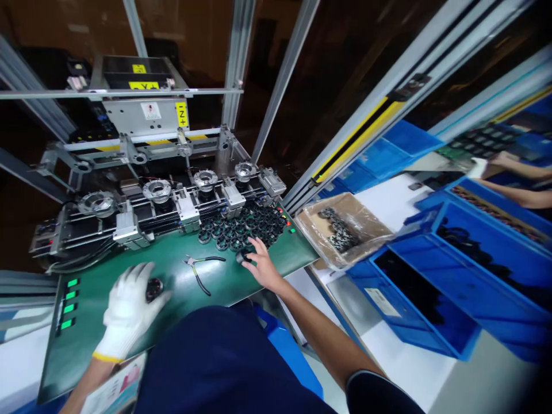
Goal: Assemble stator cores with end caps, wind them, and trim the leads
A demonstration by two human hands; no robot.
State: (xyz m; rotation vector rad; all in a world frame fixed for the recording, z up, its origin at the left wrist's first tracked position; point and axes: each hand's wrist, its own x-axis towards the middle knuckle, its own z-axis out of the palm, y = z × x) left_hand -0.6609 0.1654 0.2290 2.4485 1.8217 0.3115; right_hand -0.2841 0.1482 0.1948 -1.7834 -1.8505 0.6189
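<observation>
In the head view my left hand (pixel 129 302), in a white knit glove with a yellow cuff, is curled round a round black part (pixel 154 290) with small coppery spots. It is low over the green work surface (pixel 172 322). My bare right hand (pixel 264 269) grips another small dark ring-shaped part (pixel 242 257) between thumb and fingers, at the near edge of a cluster of similar dark round parts (pixel 226 230). Between my hands lie side cutters (pixel 202 269) with black handles, their jaws pointing left.
Behind the mat stands a fixture with several metal ring holders (pixel 157 191) and clamp blocks (pixel 186 208). To the right are a plastic-lined carton (pixel 366 215) of metal parts and blue bins (pixel 414 299). Another person's hands (pixel 502 164) work at far right. Green-lit switches (pixel 69 296) line the left edge.
</observation>
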